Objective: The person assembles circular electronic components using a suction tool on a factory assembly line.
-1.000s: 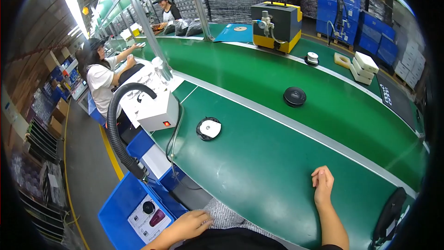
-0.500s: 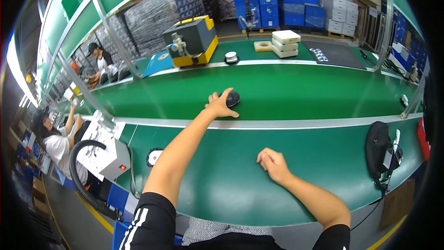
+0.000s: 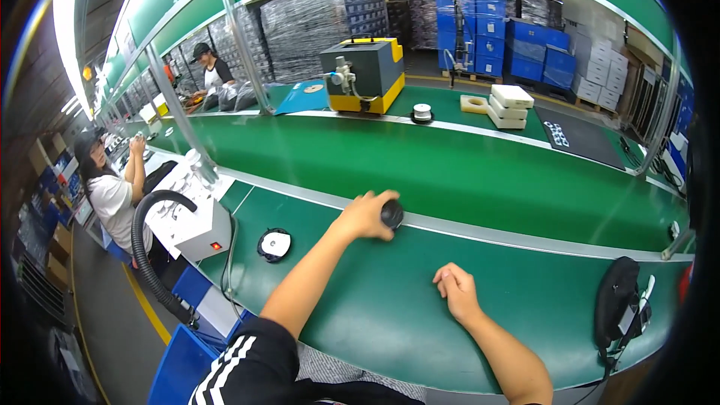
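Nearer comes the black disc [image 3: 394, 214], left hand [image 3: 366, 216] gripping its rim, likely light, stiff, best edge-held; right hand [image 3: 457, 291] curled, four o'clock

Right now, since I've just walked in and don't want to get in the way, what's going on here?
The person's left hand has its fingers around a round black part, by the metal rail along the near edge of the green belt. The right hand is loosely curled at the green table, with nothing visible in it. A white-topped round part lies farther left, beside a white box.
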Available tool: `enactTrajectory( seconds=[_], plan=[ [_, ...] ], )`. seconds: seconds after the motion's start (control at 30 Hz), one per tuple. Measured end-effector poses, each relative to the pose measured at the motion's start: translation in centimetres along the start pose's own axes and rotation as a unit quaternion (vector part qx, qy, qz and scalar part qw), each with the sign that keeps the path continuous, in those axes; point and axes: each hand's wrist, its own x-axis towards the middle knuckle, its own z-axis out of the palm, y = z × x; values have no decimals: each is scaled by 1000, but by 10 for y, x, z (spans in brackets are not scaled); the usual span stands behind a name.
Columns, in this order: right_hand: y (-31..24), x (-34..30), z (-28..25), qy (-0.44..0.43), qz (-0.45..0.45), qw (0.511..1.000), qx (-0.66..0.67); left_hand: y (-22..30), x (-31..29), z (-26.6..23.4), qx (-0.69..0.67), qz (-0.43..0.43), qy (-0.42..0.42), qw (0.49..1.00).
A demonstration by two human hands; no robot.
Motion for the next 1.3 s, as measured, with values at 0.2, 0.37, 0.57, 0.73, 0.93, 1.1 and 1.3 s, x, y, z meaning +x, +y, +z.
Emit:
enactTrajectory(
  seconds=[0.2, 0.37, 0.57, 0.73, 0.93, 1.1, 1.3],
  plan=[
    [6, 0, -2, 9, -3, 1000, -14, -16, -110, -20, 76, -115, -53, 989],
    [9, 2, 0, 44, -12, 999, -8, 12, -120, -9, -4, 197, 172, 965],
    [15, 7, -12, 153, -54, 987, -16, 103, -115, 102, -338, 407, -102, 842],
    [23, 31, -11, 212, -15, 977, -20, 133, -136, 158, -226, 617, -106, 746],
    [39, 69, -12, 194, -15, 981, 29, 140, -129, 152, -293, 577, -214, 731],
    [11, 94, 13, -7, -27, 917, 397, 131, -118, 143, -419, 488, -212, 736],
    [7, 84, 2, -5, 18, 834, 551, 136, -106, 140, -466, 378, -346, 722]
  ],
)
